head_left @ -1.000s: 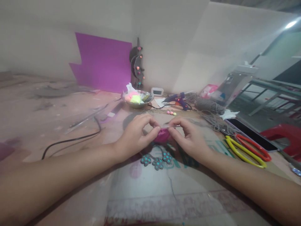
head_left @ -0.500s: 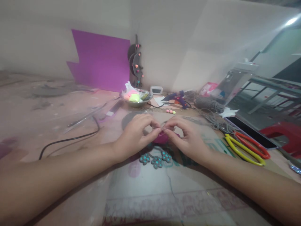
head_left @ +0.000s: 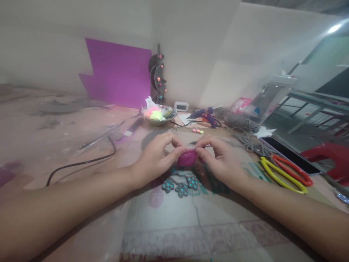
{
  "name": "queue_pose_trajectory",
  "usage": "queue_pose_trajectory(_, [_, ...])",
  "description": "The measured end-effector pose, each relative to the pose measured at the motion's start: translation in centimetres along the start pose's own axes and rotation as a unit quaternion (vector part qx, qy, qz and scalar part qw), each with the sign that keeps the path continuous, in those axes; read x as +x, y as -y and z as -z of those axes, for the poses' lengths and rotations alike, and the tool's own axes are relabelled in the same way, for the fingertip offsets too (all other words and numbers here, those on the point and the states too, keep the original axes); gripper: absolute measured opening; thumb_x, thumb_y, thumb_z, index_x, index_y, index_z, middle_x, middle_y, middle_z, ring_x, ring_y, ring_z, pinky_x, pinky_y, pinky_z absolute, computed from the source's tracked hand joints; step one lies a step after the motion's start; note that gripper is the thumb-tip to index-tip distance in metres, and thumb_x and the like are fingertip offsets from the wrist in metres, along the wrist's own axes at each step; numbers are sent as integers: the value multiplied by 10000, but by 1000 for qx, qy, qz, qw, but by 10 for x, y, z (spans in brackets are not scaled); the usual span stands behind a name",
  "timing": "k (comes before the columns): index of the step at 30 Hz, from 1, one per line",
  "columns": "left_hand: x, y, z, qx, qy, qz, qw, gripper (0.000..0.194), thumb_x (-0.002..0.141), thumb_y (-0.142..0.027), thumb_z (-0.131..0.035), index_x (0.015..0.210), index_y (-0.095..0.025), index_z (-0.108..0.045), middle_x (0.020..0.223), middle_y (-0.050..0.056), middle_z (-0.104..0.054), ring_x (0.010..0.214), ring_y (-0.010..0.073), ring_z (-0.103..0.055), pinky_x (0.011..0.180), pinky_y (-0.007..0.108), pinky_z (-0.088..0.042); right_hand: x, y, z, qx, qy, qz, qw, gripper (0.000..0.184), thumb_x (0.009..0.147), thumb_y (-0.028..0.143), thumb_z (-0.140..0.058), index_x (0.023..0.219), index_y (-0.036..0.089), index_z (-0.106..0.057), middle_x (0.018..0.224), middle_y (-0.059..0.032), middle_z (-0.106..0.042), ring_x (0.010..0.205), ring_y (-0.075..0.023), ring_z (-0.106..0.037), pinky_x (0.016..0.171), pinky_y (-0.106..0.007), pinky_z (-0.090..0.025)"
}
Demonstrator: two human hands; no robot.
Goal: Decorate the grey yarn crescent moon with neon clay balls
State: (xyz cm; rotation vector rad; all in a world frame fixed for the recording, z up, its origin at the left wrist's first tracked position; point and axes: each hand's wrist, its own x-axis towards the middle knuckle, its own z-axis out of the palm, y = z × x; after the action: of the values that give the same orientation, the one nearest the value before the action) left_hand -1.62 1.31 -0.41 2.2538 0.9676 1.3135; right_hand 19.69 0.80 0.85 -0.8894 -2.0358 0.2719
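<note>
A small magenta packet [head_left: 187, 158], seemingly soft stuff in clear plastic wrap, hangs between my hands over the table. My left hand [head_left: 165, 151] pinches its upper left edge between thumb and forefinger. On the other side, my right hand [head_left: 218, 153] has thumb and forefinger closed on the upper right edge. Just below lie grey flower shapes [head_left: 181, 189] with turquoise dots, joined by grey stems. Part of the packet's right side is covered by my right fingers.
Behind my hands are a metal bowl [head_left: 158, 122] of colourful packets, a glue gun [head_left: 204, 115] and a small white clock [head_left: 181, 106]. To the right lie grey yarn [head_left: 242, 123], a phone [head_left: 290, 154] and a tool with yellow and red handles [head_left: 283, 175]. A black cable [head_left: 81, 160] curves at left.
My fingertips, close together before, have moved apart, the right ones going right. More of the magenta packet's face and top edge shows between them.
</note>
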Motion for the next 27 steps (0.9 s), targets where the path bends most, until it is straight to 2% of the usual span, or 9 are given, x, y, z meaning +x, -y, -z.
queue_pose_trajectory(4, [1,0,-3,17,40,34,998,342,836,-448,-689,1056,-191,-640,1068,64,-708,1005,236,-647,879,364,-488,5,7,5,6,-8,-39,999,122,888,209,-622,770,201,-647,756,2,-689,720,-142,-625,693,-262,-471])
queue_pose_trajectory(7, [2,1,-4,41,72,52,995,299,869,-446,-638,1005,-182,-672,1016,68,-723,945,245,-663,828,374,-494,8,4,6,22,-11,-105,994,113,874,262,-631,792,203,-682,752,2,-709,707,-150,-636,662,-263,-471])
queue_pose_trajectory(10, [2,4,-4,31,74,81,994,266,906,-410,-596,1037,-191,-673,1026,52,-728,939,225,-669,822,353,-497,10,-4,5,60,-6,-156,986,131,867,320,-627,841,203,-681,757,1,-700,705,-156,-632,654,-268,-473])
queue_pose_trajectory(12, [2,6,-4,25,70,84,994,256,912,-401,-593,1055,-203,-668,1037,39,-728,940,212,-670,825,337,-501,10,-6,5,69,6,-161,985,141,864,325,-622,813,199,-658,743,2,-674,702,-151,-614,653,-265,-467])
queue_pose_trajectory(18, [1,-2,-2,43,91,69,993,293,935,-404,-549,1101,-185,-654,1021,64,-722,896,209,-665,799,342,-522,11,-2,10,88,39,-113,989,191,939,331,-529,828,198,-609,756,-1,-625,721,-143,-595,660,-260,-465])
queue_pose_trajectory(21, [20,5,11,53,54,75,994,265,943,-374,-535,1106,-196,-645,1018,54,-724,901,193,-667,804,326,-522,16,-8,17,105,55,-110,987,258,957,410,-517,964,189,-649,837,-31,-666,805,-172,-642,723,-297,-503])
queue_pose_trajectory(23, [46,19,25,61,-7,93,994,292,943,-373,-532,1140,-178,-625,1039,69,-721,925,190,-668,827,323,-517,21,-14,23,98,48,-112,988,286,946,429,-532,1029,184,-655,866,-41,-681,828,-185,-656,741,-316,-519])
queue_pose_trajectory(25, [75,39,41,94,-76,129,984,330,917,-391,-562,1141,-157,-623,1064,96,-721,938,204,-669,798,317,-521,25,-19,30,62,42,-112,991,271,940,415,-538,1000,184,-665,851,-39,-695,812,-186,-660,744,-321,-521])
queue_pose_trajectory(27, [102,58,56,141,-92,188,968,332,916,-384,-544,1138,-155,-635,1037,104,-728,891,217,-675,744,319,-525,30,-21,38,6,44,-111,993,236,932,380,-543,955,187,-677,824,-34,-712,780,-183,-663,728,-315,-514])
